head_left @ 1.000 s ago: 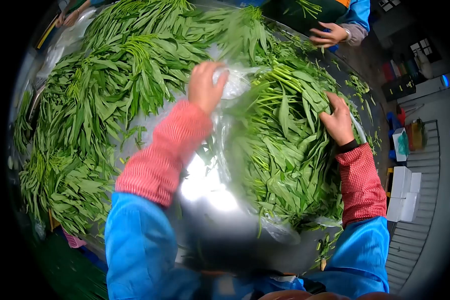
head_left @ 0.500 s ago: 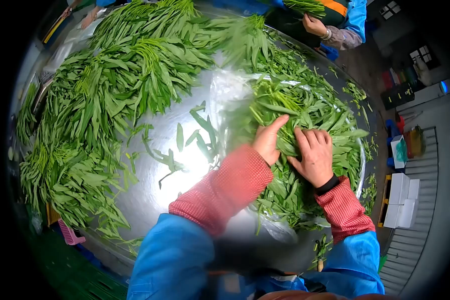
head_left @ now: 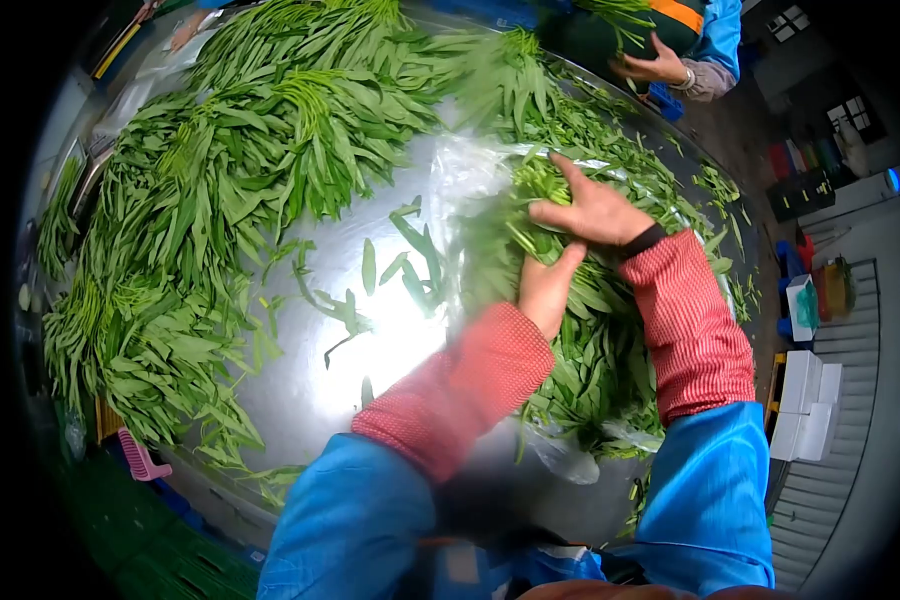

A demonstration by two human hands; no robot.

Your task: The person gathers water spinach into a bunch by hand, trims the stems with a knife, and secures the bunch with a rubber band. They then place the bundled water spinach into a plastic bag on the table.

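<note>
Both my hands are at a bunch of leafy greens (head_left: 540, 182), which looks like water spinach, its cut stem ends bundled together. My left hand (head_left: 548, 290) holds the bunch from the near left side, thumb showing and fingers hidden in the leaves. My right hand (head_left: 602, 212) is closed round the stems from the right, thumb and fingers on either side of them. Beneath lies a heap of the same greens (head_left: 595, 370) on a clear plastic sheet or bag (head_left: 462, 165), whose edge also shows near me.
Large piles of greens (head_left: 200, 200) cover the left and far side of the metal table (head_left: 300, 380). Loose leaves (head_left: 410, 280) are scattered mid-table. Across it, a co-worker's hand (head_left: 655, 66) is beside some stems. A pink comb-like piece (head_left: 142, 458) hangs at the left edge.
My right hand has moved up and away from me, from the leaves onto the stem ends. My left hand has shifted slightly nearer. The co-worker's hand has opened out.
</note>
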